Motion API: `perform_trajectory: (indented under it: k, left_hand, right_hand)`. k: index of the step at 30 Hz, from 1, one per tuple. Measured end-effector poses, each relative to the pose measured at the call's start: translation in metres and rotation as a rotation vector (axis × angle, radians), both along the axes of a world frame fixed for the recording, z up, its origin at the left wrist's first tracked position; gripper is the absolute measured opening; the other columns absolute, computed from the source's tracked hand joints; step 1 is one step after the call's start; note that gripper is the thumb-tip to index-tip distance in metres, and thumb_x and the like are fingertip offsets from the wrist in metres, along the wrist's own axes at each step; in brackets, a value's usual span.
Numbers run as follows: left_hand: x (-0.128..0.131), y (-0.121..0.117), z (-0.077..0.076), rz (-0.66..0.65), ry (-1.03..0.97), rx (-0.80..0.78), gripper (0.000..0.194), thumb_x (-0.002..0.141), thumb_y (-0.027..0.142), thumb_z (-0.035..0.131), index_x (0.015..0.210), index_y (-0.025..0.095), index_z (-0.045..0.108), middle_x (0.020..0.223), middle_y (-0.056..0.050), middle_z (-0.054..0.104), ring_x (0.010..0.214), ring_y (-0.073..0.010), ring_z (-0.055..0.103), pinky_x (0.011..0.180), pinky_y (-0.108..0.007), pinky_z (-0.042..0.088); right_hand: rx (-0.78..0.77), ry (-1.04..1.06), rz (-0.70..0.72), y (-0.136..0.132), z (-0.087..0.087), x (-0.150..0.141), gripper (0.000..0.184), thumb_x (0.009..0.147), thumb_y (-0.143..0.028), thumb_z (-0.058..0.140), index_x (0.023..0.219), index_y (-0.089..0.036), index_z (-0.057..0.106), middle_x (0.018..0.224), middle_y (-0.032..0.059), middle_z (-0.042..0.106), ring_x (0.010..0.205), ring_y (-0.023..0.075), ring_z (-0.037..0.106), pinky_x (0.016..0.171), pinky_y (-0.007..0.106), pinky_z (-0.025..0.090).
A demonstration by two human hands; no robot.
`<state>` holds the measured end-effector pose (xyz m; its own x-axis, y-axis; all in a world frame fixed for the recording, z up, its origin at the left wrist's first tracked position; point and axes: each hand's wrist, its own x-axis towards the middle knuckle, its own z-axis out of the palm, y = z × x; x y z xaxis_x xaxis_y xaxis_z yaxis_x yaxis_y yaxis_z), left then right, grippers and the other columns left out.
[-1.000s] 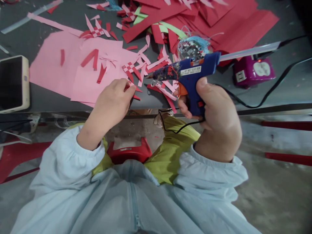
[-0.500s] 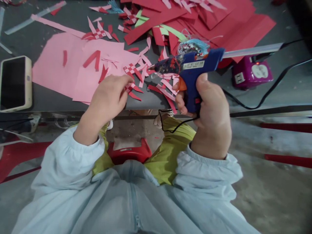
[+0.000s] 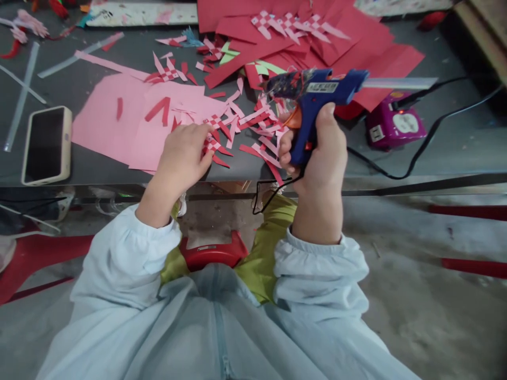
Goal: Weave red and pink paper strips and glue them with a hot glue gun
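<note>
Head view: the right hand [image 3: 320, 153] is clenched around a blue glue gun [image 3: 317, 97], raised above the bench [image 3: 99, 171], nozzle pointing left. The left hand [image 3: 186, 153] pinches a woven red-and-pink paper piece [image 3: 214, 145] at the near edge. Several woven pieces [image 3: 293, 22] lie finished on far red sheets [image 3: 376, 47]; loose strips [image 3: 261, 116] remain unwoven.

Head-worn view, facing down, close over table [image 3: 59, 190]
</note>
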<state>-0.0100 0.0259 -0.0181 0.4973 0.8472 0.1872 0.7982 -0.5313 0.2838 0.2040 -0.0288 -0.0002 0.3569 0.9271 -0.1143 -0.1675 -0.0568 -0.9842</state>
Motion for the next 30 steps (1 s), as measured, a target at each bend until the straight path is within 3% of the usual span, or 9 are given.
perform_trajectory:
  k: [7, 11, 16, 22, 26, 30]
  left_hand:
    - [0.006, 0.001, 0.0, 0.011, -0.099, -0.036, 0.049, 0.085, 0.008, 0.059, 0.133, 0.015, 0.054, 0.123, -0.012, 0.066, 0.119, -0.0263, 0.061, 0.103, -0.042, 0.05]
    - [0.006, -0.001, 0.002, 0.034, -0.204, -0.039, 0.058, 0.08, 0.001, 0.057, 0.136, 0.018, 0.052, 0.125, -0.01, 0.063, 0.103, -0.0196, 0.065, 0.091, -0.034, 0.055]
    - [0.002, 0.001, 0.007, 0.074, -0.301, -0.08, 0.051, 0.08, 0.005, 0.06, 0.128, 0.019, 0.06, 0.11, -0.006, 0.07, 0.092, -0.0172, 0.066, 0.086, -0.032, 0.055]
    - [-0.003, 0.005, 0.011, 0.07, -0.576, -0.203, 0.045, 0.076, 0.008, 0.07, 0.119, 0.02, 0.064, 0.097, -0.003, 0.071, 0.079, -0.0119, 0.066, 0.076, -0.026, 0.057]
    - [-0.003, 0.003, 0.018, 0.029, -0.735, -0.341, 0.041, 0.078, 0.013, 0.073, 0.117, 0.019, 0.064, 0.093, -0.002, 0.069, 0.083, -0.0123, 0.068, 0.08, -0.028, 0.06]
    - [-0.005, -0.002, 0.024, 0.018, -0.81, -0.445, 0.039, 0.078, 0.014, 0.074, 0.115, 0.019, 0.064, 0.095, -0.004, 0.069, 0.092, -0.0156, 0.07, 0.084, -0.032, 0.062]
  right_hand:
    - [0.026, 0.038, 0.105, 0.017, -0.011, -0.006, 0.044, 0.096, -0.061, 0.037, 0.089, -0.022, 0.056, 0.064, -0.0004, 0.051, 0.047, 0.0094, 0.046, 0.04, 0.026, 0.023]
    - [0.055, 0.083, 0.171, 0.026, -0.02, -0.009, 0.043, 0.093, -0.061, 0.042, 0.098, -0.022, 0.06, 0.062, -0.002, 0.048, 0.046, 0.0099, 0.044, 0.039, 0.025, 0.025]
    - [0.004, -0.034, 0.183, 0.023, -0.014, -0.02, 0.039, 0.085, -0.063, 0.054, 0.094, -0.026, 0.059, 0.066, -0.0016, 0.051, 0.049, 0.0103, 0.047, 0.039, 0.023, 0.027]
    - [0.057, -0.127, 0.174, 0.021, -0.016, -0.027, 0.035, 0.072, -0.046, 0.077, 0.093, -0.025, 0.059, 0.062, -0.0039, 0.052, 0.048, 0.0093, 0.045, 0.041, 0.024, 0.035]
    - [0.103, -0.155, 0.17, 0.024, -0.024, -0.024, 0.043, 0.071, -0.052, 0.079, 0.098, -0.025, 0.06, 0.073, -0.0017, 0.059, 0.052, 0.0095, 0.05, 0.044, 0.026, 0.043]
    - [0.114, -0.148, 0.197, 0.023, -0.024, -0.022, 0.051, 0.07, -0.06, 0.08, 0.102, -0.025, 0.059, 0.082, 0.0009, 0.065, 0.051, 0.0081, 0.049, 0.042, 0.024, 0.041]
